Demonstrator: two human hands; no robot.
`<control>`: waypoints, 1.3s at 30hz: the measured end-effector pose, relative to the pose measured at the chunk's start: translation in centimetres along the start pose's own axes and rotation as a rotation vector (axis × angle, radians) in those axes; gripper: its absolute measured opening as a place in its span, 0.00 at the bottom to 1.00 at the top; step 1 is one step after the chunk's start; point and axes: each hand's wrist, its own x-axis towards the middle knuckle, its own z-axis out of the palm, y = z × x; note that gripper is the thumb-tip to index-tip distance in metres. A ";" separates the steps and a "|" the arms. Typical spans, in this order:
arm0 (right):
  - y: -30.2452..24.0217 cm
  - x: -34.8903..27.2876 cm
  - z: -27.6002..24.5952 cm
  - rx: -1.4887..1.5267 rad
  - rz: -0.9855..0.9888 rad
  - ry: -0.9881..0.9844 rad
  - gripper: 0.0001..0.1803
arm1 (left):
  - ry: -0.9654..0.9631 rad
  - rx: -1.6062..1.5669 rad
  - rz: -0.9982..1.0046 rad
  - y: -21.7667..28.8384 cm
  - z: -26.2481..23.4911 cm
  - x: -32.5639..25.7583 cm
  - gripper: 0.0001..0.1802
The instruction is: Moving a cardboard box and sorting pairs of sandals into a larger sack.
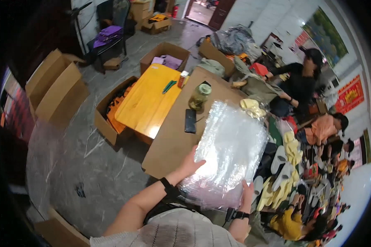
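Observation:
A thick stack of clear, shiny plastic bags (231,144) lies on the brown cardboard-topped table (163,150), its near end reaching toward my body. My left hand (189,164) grips the stack's left edge, with the thumb over the top and some fingers hidden. At the near right corner, my right hand (246,192) holds the other side, its fingers partly covered by the plastic. Beyond my left hand are a dark phone (190,121) and a glass jar (200,96) with a pale lid, holding something greenish.
A yellow wooden tabletop (148,103) carries a green cutter-like tool (169,86). Cardboard boxes (105,125) with orange-black and purple fabric stand around it. Pale yellow and grey shoe-shaped pieces (279,158) crowd the right side. A person in black (297,78) handles grey-green cloth; several others work farther right.

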 end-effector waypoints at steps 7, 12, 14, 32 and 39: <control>2.2 0.4 -1.5 -0.124 -0.223 0.126 0.29 | -0.089 -0.548 -0.280 2.6 -2.4 5.6 0.51; 0.2 -2.6 -2.1 -0.545 -0.349 0.320 0.25 | -0.149 -0.442 -0.070 4.4 0.3 7.4 0.44; 1.3 -3.1 -3.3 -0.543 -0.342 0.297 0.23 | -0.123 -0.179 0.226 4.5 1.1 8.1 0.41; 17.3 6.5 -17.9 -0.170 0.034 0.518 0.28 | 0.017 0.992 0.409 12.9 6.6 -2.0 0.42; 12.6 7.6 -14.5 0.016 -0.111 0.159 0.22 | -0.539 1.055 0.701 11.5 15.2 -5.7 0.39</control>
